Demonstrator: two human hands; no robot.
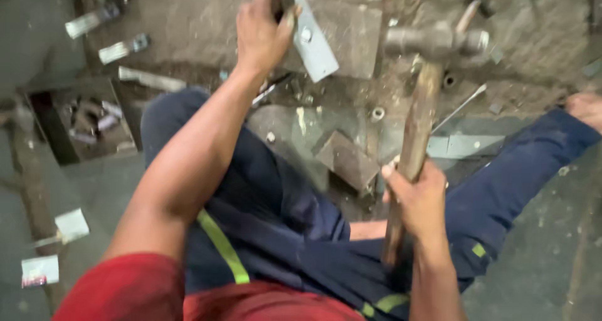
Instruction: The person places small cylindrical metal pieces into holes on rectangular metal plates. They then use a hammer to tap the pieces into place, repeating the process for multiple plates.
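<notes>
Seen from the head camera, the person is seated on the floor (552, 246) with legs in dark blue trousers (282, 214) spread apart.

The left hand (262, 32) is stretched forward to the upper middle of the frame, the bare forearm running diagonally up from the red sleeve at the lower left. Its fingers (290, 18) are clenched around a dark object of which only a little shows at the top edge; what it is cannot be told. A flat grey metal plate (313, 42) with a bolt in it is seen just right of this hand, tilted, over a larger flat steel block (354, 35) that lies on the floor.

The right hand (420, 202) is placed at the lower right of centre, the wrist bent upward. Its fingers (394, 175) are wrapped tightly around the wooden handle of a hammer (417, 126). The handle is held nearly upright in the frame, leaning slightly right, and the heavy metal head (433, 42) is carried in the upper right, just beside the plate and apart from it. The head is blurred.

A dark wedge-shaped metal piece (348, 161) is seen between the legs. Metal rods (122, 48) lie at the upper left, and a box of small parts (94, 120) is placed at the left.
</notes>
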